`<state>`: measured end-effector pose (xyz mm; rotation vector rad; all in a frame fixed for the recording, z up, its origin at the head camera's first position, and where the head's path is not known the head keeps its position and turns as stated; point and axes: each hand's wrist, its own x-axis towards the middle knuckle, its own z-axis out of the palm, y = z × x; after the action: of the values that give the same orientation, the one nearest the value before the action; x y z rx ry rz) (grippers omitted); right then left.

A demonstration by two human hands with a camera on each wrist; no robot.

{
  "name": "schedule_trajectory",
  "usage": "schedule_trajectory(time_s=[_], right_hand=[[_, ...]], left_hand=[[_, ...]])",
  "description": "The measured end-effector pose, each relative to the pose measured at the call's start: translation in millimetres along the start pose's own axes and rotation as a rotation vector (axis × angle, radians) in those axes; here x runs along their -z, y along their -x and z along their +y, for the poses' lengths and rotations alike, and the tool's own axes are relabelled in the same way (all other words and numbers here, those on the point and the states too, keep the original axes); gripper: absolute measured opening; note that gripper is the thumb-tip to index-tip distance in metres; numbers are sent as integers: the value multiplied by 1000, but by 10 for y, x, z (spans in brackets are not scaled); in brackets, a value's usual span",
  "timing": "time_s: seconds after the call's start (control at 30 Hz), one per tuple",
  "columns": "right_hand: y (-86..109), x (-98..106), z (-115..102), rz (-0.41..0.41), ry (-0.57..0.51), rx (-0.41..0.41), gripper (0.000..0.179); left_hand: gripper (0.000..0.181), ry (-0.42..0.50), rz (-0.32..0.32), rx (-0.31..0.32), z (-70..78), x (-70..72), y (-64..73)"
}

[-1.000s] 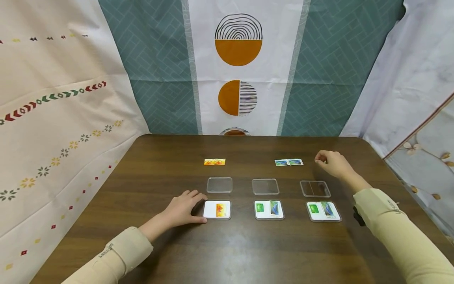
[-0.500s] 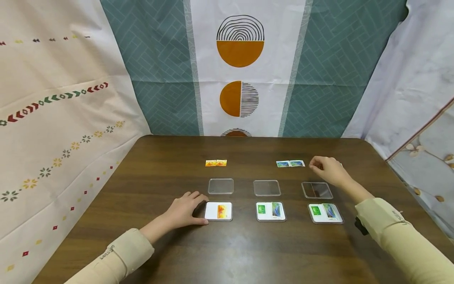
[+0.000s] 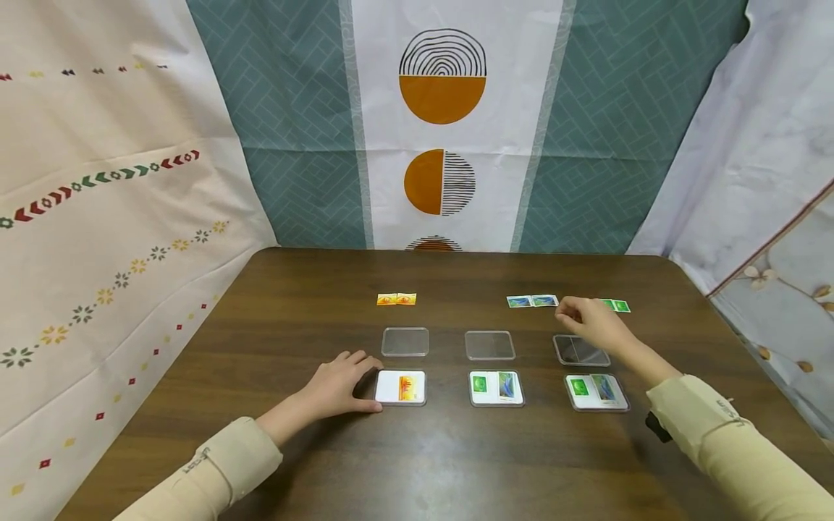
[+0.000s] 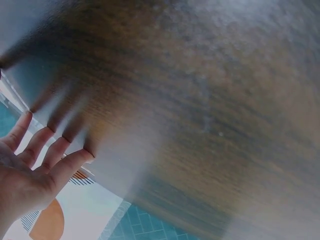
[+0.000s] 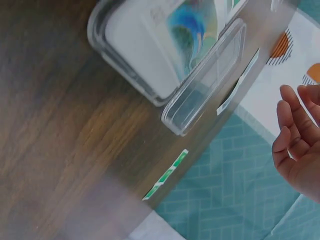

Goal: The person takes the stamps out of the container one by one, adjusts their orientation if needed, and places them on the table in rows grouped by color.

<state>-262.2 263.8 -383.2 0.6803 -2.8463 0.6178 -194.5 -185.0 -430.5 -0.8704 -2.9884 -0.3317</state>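
Observation:
My left hand rests on the table, thumb and forefinger beside the left end of a clear case. On the white insert of that case lies an orange stamp. Its fingers look nearly straight and spread in the left wrist view. My right hand hovers over a clear lid, with loosely curled fingers and no thing visible in them. Right beside its fingertips lie blue-green stamps. Green stamps lie behind that hand, partly hidden in the head view.
A middle case and a right case each hold a green and a blue-green stamp. Behind the cases lie two more clear lids, left and middle. Orange stamps lie at the back. Fabric hangs beyond the table.
My right hand has moved left and slightly toward me, uncovering part of the green stamps. My left hand has stayed by the left case.

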Motion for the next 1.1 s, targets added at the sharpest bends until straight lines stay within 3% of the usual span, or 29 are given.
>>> schedule_trajectory(time_s=[1.1], right_hand=[[-26, -344, -708, -55, -73, 158, 6]], left_hand=[[60, -11, -24, 13, 6, 13, -18]])
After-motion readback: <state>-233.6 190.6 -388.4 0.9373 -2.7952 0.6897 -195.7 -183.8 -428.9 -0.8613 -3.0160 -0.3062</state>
